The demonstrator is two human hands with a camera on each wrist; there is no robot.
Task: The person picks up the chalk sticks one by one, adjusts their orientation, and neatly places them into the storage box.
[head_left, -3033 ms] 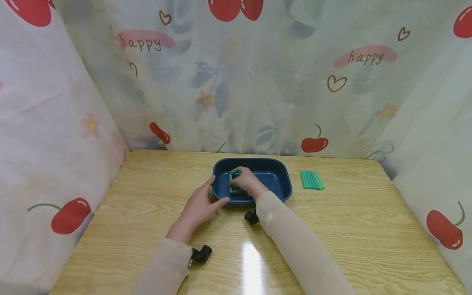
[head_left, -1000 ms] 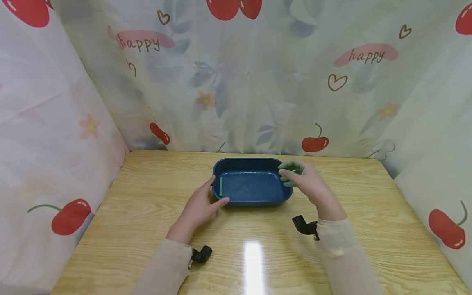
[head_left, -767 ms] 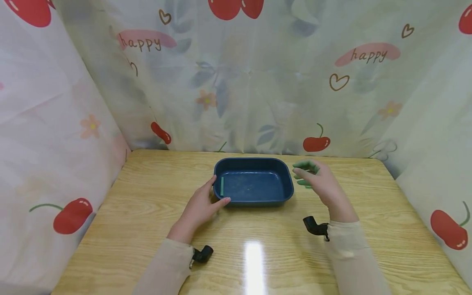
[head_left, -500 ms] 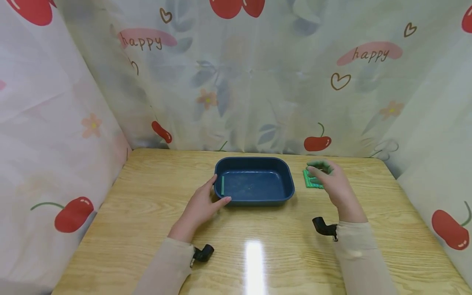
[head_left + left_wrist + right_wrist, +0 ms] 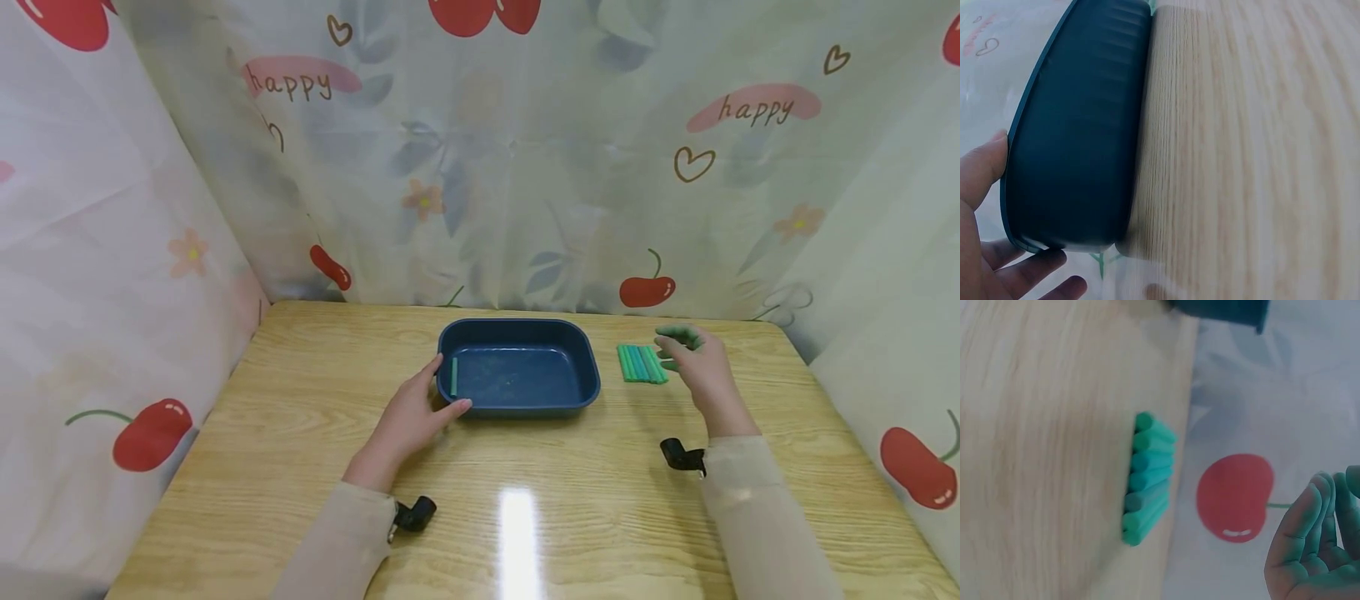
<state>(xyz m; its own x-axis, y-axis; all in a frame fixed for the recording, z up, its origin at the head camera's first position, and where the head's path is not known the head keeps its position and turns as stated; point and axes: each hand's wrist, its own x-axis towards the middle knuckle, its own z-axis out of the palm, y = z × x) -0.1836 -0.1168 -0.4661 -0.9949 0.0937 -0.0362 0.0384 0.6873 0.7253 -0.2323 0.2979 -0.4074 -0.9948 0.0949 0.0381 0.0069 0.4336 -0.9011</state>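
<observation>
Cherry-printed cloth (image 5: 510, 150) hangs behind a wooden counter (image 5: 322, 375). Head view: the left hand (image 5: 405, 417) grips the blue tray (image 5: 517, 411), one green stick (image 5: 453, 377) inside, just right of its fingers; the right hand (image 5: 701, 364) (fingertips tinted green) curves loosely, just right of the stick row (image 5: 640, 364). Left wrist: thumb and fingers span the tray's end. Right wrist: the row lies apart from the hand.

Right hand (image 5: 705, 371) moved from tray (image 5: 525, 379) past sticks (image 5: 641, 364).
</observation>
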